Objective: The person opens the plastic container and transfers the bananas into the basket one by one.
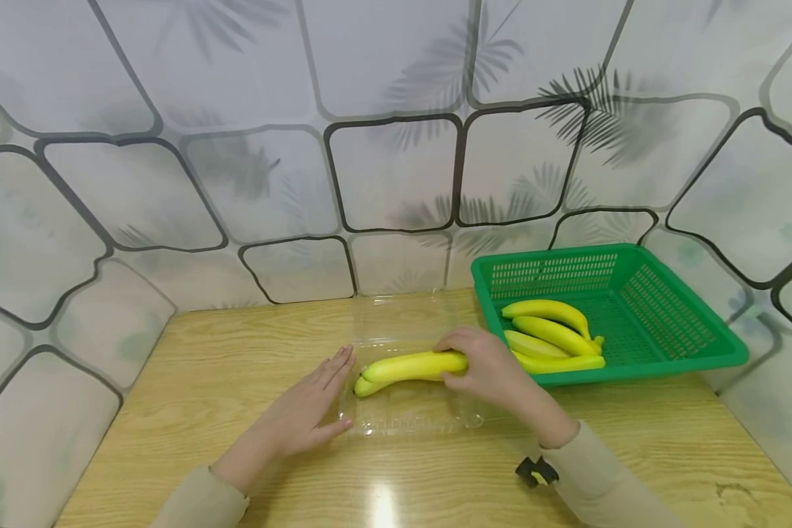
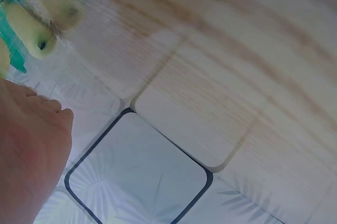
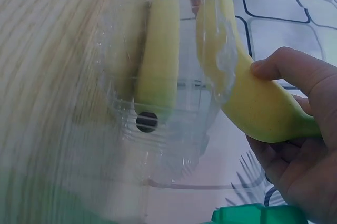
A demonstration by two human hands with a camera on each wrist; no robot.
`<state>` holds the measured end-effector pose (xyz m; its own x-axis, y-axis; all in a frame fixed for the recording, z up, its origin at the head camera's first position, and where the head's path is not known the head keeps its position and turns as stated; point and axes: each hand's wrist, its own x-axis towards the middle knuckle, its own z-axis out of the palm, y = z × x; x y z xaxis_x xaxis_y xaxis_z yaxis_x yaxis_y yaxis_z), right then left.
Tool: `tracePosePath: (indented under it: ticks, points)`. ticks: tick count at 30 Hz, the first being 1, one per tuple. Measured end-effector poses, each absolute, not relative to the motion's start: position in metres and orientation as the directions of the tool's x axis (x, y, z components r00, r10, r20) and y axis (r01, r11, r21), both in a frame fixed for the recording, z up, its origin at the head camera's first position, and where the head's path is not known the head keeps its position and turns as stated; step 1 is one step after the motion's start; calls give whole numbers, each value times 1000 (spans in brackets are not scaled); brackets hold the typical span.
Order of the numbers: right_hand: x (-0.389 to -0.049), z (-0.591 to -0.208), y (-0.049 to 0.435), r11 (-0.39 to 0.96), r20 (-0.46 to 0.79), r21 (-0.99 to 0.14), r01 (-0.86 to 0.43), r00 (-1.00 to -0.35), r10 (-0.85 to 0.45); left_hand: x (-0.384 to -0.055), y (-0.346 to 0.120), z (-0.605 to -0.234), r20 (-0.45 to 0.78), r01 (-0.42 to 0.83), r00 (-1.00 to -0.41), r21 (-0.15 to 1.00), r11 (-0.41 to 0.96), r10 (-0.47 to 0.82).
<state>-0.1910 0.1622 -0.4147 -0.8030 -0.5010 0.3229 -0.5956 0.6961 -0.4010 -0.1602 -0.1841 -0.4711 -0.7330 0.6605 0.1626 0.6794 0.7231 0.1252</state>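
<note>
My right hand [image 1: 491,369] grips a yellow banana [image 1: 412,364] near its right end, fingers on the far side and thumb on the near side. The banana lies level over an open clear plastic clamshell box [image 1: 412,424]. Inside the box is another banana [image 3: 160,55], seen through the plastic wall in the right wrist view; from the head it is mostly hidden under the held one. My left hand [image 1: 310,407] has straight fingers and a spread thumb at the box's left side. In the left wrist view, part of the left hand [image 2: 31,145] shows at the edge.
A green plastic basket [image 1: 686,308] stands on the right of the wooden table [image 1: 237,345], with several bananas [image 1: 554,337] at its left end. The box's clear lid [image 1: 402,315] lies back toward the patterned wall [image 1: 396,176]. A black device [image 1: 537,471] sits by the right cuff.
</note>
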Motion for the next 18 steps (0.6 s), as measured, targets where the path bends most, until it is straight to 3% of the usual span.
tracePosePath:
  ticks: [12, 18]
  points:
    - [-197, -408, 176, 685, 395, -392, -614, -785, -478, -160, -184, -470, 162, 682, -731, 126, 721, 663]
    - [-199, -402, 183, 692, 380, -432, -579, -812, -442, -160, -184, -469, 153, 678, -735, 141, 722, 660]
